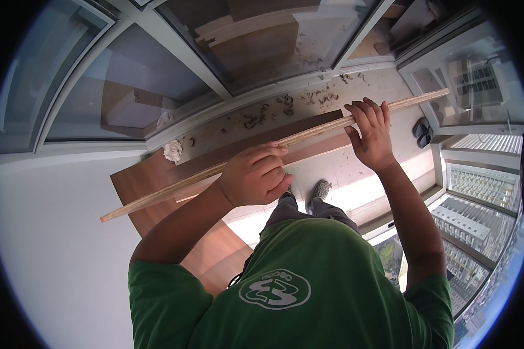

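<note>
A long, narrow wooden board (314,135), seen along its pale layered edge, slants across the view from lower left to upper right. Its left tip is reddish. My left hand (255,174) is closed on it near the middle, with the fingers curled. Farther right, my right hand (371,134) grips the same board, fingers over the far side and thumb on the near side. Beneath it, partly covered by the board and my left arm, are brown wood panels (142,180).
A crumpled white wad (173,151) rests by the panels at left. Curled scraps (285,104) litter the floor along the glass panes (157,75). Dark slippers (422,132) lie near the glass door (468,81) at right, close to the board's right end. Windows (471,227) line the near right side.
</note>
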Demonstrator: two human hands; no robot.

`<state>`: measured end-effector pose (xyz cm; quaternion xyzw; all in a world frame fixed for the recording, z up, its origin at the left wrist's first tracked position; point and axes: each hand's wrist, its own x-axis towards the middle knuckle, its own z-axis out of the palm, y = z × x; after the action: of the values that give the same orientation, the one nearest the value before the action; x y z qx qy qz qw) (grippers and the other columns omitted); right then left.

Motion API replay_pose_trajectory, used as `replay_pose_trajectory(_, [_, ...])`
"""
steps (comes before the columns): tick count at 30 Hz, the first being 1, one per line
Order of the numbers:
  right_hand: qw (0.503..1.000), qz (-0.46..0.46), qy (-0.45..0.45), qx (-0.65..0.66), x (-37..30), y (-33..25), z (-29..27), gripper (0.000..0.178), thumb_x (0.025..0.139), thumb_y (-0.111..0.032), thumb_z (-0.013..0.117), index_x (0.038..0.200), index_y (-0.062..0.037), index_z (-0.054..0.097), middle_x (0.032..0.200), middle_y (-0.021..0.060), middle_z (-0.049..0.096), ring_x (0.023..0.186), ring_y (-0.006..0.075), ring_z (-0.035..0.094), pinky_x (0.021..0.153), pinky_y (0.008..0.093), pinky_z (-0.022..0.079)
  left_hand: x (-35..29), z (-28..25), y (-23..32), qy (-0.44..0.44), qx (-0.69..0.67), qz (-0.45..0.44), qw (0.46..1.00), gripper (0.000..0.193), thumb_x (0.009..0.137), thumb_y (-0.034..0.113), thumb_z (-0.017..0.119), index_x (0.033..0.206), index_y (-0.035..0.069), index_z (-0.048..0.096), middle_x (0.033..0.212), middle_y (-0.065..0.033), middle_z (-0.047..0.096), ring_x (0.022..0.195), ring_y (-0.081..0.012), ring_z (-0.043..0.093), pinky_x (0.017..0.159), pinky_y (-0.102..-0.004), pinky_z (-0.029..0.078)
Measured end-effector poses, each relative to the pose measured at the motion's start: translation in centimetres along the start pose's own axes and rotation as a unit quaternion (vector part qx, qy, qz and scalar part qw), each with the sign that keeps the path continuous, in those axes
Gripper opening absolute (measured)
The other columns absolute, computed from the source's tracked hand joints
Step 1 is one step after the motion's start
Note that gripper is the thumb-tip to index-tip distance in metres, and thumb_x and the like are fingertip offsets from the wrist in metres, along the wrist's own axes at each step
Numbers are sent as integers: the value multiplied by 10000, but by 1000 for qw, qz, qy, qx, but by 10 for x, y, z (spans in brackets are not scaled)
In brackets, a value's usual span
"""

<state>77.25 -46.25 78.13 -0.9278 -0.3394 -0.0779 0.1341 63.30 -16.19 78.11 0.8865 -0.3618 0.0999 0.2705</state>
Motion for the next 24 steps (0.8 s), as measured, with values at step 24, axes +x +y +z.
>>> replay_pose_trajectory(24, [997,-41,-25,-60,-1,22,14,457,996,-224,594,1432,-159,470,1417,106,501,1406,306,403,1226,564,141,-139,-22,64,55,279,-431,857,763,877,325,673,1529,40,398,1602,-155,375,1493,-332,337,1234,-530,216])
